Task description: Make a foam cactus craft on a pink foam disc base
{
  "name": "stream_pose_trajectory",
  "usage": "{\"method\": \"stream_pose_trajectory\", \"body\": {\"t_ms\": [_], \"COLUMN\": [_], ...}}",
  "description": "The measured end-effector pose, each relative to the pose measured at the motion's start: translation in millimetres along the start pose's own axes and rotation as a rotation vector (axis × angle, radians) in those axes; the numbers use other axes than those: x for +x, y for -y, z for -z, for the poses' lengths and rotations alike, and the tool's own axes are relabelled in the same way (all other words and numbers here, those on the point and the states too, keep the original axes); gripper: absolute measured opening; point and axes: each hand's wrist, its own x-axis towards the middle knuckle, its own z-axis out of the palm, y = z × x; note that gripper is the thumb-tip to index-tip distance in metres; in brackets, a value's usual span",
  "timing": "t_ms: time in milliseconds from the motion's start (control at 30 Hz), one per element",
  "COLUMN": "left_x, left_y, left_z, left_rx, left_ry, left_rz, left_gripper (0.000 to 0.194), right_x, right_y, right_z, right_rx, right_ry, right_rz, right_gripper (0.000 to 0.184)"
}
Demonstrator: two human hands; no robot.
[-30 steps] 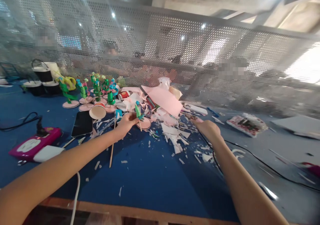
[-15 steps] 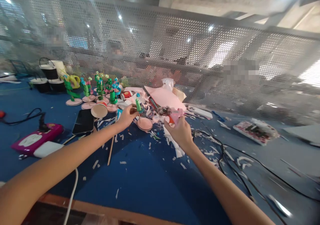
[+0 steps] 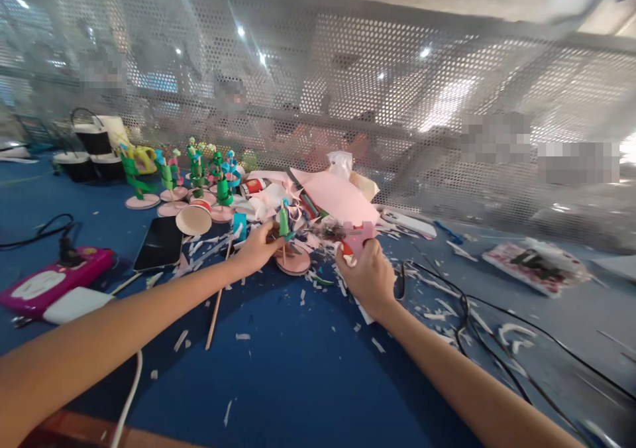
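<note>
My left hand (image 3: pixel 257 250) is closed on a small paper plant (image 3: pixel 283 221), a green strip wound round a stem with a blue tip. Below it is the plant's round pink base (image 3: pixel 294 262), at or just above the blue table. My right hand (image 3: pixel 370 276) grips a pink hot glue gun (image 3: pixel 358 237) with an orange trigger. Its nozzle end points left toward the plant and looks dark and dirty. A gap separates the nozzle from the plant. Several similar paper plants (image 3: pixel 224 189) on round pink bases stand to the left.
Paper scraps litter the blue table (image 3: pixel 278 382). Pink paper sheets (image 3: pixel 338 196) are piled behind my hands. On the left lie a paper cup (image 3: pixel 195 219), a phone (image 3: pixel 159 244), a purple power strip (image 3: pixel 59 277) and a wooden stick (image 3: pixel 217 309). Black cables (image 3: pixel 464 302) run at right, before a plastic packet (image 3: pixel 539 266).
The plant has become more upright in my left hand. My right hand still holds the glue gun, which now looks more level. The camera view has shifted slightly.
</note>
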Motion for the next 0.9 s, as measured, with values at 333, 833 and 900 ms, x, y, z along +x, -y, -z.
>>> {"method": "stream_pose_trajectory", "body": {"t_ms": [333, 833, 900], "left_x": [-2, -2, -1], "left_y": [-8, -7, -7], "left_z": [2.3, 1.1, 1.7], "left_rx": [-0.157, -0.169, -0.150], "left_ry": [-0.204, -0.220, -0.225], "left_rz": [-0.081, 0.029, 0.024], "left_gripper": [0.043, 0.034, 0.033], "right_x": [-1, -4, -4], "right_y": [-2, -2, -2], "right_z": [12, 13, 14], "right_rx": [-0.012, 0.029, 0.020], "right_ry": [-0.029, 0.019, 0.032], "right_rz": [0.220, 0.304, 0.293], "right_gripper": [0.028, 0.018, 0.018]}}
